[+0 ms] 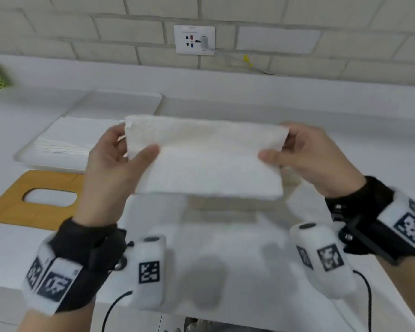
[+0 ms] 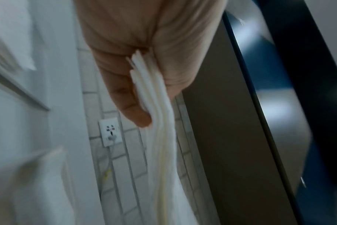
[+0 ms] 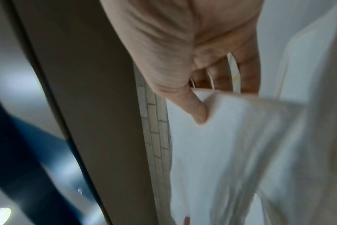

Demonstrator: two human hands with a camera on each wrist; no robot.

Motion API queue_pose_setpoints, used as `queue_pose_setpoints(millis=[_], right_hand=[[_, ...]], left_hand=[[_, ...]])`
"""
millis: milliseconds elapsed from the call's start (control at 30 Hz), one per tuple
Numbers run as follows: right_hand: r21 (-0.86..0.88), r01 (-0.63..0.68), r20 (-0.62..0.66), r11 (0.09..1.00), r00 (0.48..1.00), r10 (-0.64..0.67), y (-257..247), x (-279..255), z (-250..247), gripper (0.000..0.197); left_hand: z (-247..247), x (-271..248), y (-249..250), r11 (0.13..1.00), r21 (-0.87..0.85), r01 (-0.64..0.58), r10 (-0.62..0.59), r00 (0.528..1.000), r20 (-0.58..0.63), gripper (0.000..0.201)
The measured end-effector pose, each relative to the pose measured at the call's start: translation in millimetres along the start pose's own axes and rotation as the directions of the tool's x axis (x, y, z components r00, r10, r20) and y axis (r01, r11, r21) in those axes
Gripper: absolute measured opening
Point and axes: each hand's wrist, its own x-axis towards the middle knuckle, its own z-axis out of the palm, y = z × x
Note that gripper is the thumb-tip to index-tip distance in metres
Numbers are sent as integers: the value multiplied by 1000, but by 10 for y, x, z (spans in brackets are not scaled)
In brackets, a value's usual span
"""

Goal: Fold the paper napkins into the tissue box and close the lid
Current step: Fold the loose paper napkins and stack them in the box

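Both your hands hold a folded white paper napkin in the air above the white tabletop: your left hand pinches its left end, your right hand its right end, thumbs on the near face.

Both hands raised — seemingly pinching.

Looks like a kitchen or pantry corner, prob. in an office or test room. Pale brick-pattern tile wall beyond the hands w/ a multi-plug socket, a cord plugged in. Plain white counter under the hands. White tray w/ stacked napkins off past the left hand.
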Motion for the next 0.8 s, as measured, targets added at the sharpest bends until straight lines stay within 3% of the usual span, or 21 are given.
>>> queue_pose_setpoints(millis=[33, 100, 167, 233, 333, 467, 533, 633, 667, 700, 800], right_hand=[[67, -9, -95, 998, 995, 16, 32, 65, -54, 17], [44, -59, -236, 997, 969, 68, 139, 204, -127, 16], [-70, -135, -338, 988, 936, 104, 275, 315, -169, 21], [-226, -191, -362, 955, 927, 99, 404, 347, -177, 32], [-425, -154, -321, 892, 947, 11, 552, 307, -132, 42], [-721, -112, -187, 684, 982, -37, 721, 267, -49, 32], [-819, -81, -120, 568, 992, -32, 737, 241, -10, 25], [-889, 75, -18, 452, 980, -198, 729, 249, 13, 18], [-894, 123, 21, 430, 972, -234, 720, 258, 22, 16], [-872, 144, 62, 468, 981, -186, 667, 255, 55, 14], [-852, 180, 189, 492, 982, -32, 655, 233, 119, 25]], left_hand=[[91, 64, 0, 1000, 15, -12, 13, 1000, -25, 36], [281, 176, -60, 992, 113, -53, 53, 999, -1, 49], [446, 265, -186, 958, 274, -85, 64, 994, 85, 51], [556, 330, -337, 895, 439, -84, 13, 987, 163, 42], [635, 369, -452, 756, 651, -63, -89, 976, 197, 18], [698, 417, -476, 608, 788, -97, -145, 962, 230, 29], [721, 408, -486, 482, 850, -212, -156, 934, 321, 33], [740, 331, -516, 263, 828, -495, -53, 850, 525, 14], [753, 309, -513, 194, 806, -559, -25, 819, 573, 8], [773, 290, -505, 150, 784, -602, -7, 793, 610, 7], [856, 244, -477, 212, 799, -563, -261, 755, 602, 37]])
